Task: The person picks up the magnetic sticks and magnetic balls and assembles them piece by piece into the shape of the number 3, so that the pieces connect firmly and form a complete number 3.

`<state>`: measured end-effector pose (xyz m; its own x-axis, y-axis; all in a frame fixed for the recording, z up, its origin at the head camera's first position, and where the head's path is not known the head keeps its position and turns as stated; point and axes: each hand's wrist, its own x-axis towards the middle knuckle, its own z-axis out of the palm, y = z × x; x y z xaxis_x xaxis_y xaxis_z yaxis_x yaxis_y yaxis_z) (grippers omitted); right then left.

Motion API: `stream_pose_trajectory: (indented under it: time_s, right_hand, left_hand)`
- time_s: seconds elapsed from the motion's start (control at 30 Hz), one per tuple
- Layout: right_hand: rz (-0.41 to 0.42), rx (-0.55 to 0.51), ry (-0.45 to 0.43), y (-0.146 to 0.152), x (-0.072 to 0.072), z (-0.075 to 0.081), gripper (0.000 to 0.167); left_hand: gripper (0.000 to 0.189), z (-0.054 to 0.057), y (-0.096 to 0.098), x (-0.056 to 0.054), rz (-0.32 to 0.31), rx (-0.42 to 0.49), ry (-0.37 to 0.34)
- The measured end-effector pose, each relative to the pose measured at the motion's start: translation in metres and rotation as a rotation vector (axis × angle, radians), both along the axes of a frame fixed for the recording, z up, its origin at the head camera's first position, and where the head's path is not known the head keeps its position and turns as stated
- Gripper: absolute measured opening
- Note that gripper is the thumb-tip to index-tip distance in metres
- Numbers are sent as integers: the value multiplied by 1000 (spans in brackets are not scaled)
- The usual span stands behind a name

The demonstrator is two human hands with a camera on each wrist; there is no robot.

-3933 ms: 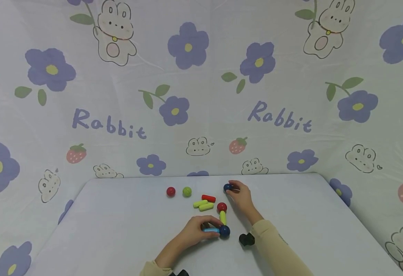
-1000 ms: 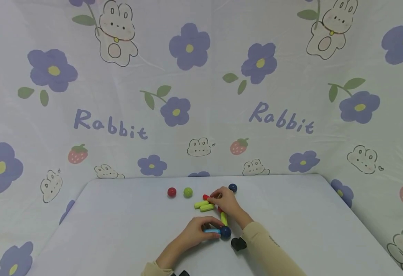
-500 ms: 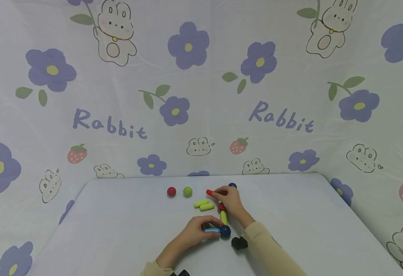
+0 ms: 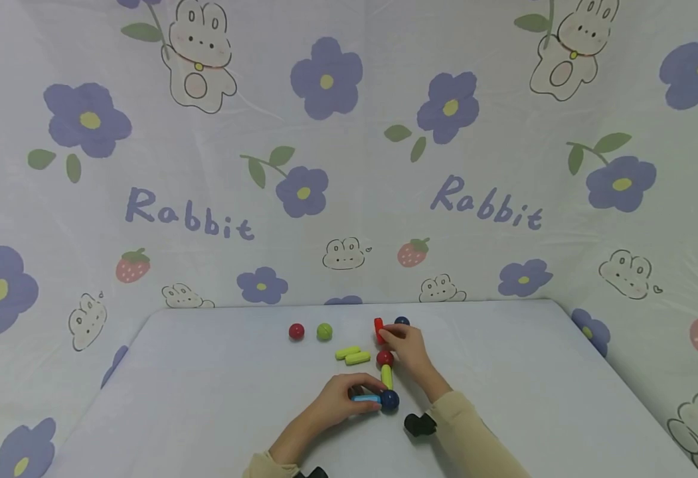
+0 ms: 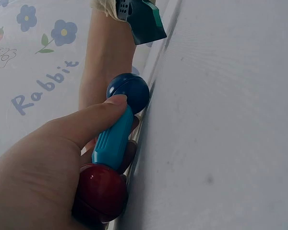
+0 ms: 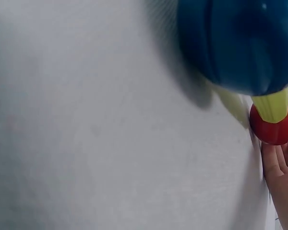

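- Two hands work on the pale tabletop [image 4: 217, 372].
- Left hand [image 4: 339, 398] curls round a short light-blue plastic rod [image 4: 365, 399], which touches a dark-blue ball [image 4: 389, 399].
- Right hand [image 4: 407, 348] pinches a short red plastic rod [image 4: 378, 330], held upright above a red ball [image 4: 384, 358] topping a yellow-green rod [image 4: 387, 376].
- Two loose yellow-green rods [image 4: 352, 355] lie just left.

far left: two balls [image 4: 309, 331] side by side
middle: paired rods [image 4: 352, 355]
right of the rods: ball-and-rod chain [image 4: 387, 379]
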<state>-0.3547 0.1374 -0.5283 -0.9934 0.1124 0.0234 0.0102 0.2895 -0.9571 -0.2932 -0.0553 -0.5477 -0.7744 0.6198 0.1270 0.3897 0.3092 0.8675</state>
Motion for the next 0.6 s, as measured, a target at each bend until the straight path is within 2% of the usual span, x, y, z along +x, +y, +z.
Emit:
stream_pose_trajectory:
  time_s: [0.4,0.6]
  right_hand:
    - [-60,26,-31,5,-1,-5,33]
    - [-55,43,-26,4,2,-4,31]
  left_hand:
    - [28,2,0,1,8,-11,1]
    - [28,1,0,1,10,-19,-2]
